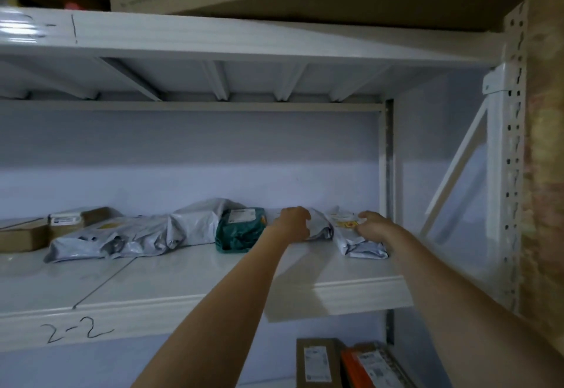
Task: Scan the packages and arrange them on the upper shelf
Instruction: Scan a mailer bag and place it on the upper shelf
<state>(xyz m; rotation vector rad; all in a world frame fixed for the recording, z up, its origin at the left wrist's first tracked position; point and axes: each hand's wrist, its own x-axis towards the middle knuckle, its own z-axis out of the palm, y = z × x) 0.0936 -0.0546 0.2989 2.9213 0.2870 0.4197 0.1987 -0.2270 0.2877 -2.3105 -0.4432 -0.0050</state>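
We see the left hand [293, 223] gripping a crumpled grey plastic mailer [320, 226] and the right hand [373, 225] resting, fingers loosely apart, on a white plastic mailer [360, 241] (both on the white metal shelf [189, 274]).

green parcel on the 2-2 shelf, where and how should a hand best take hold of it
Probably the near front end of the green parcel, taken from the open shelf edge. It lies flat, a grey bag against its left side, the left hand close on the right, so only front and top are free.

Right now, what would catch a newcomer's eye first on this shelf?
Two bare arms reach in: the left hand grips a grey plastic mailer, the right hand rests on a white plastic mailer beside it. Left of them, a dark green plastic parcel stands out among pale bags.
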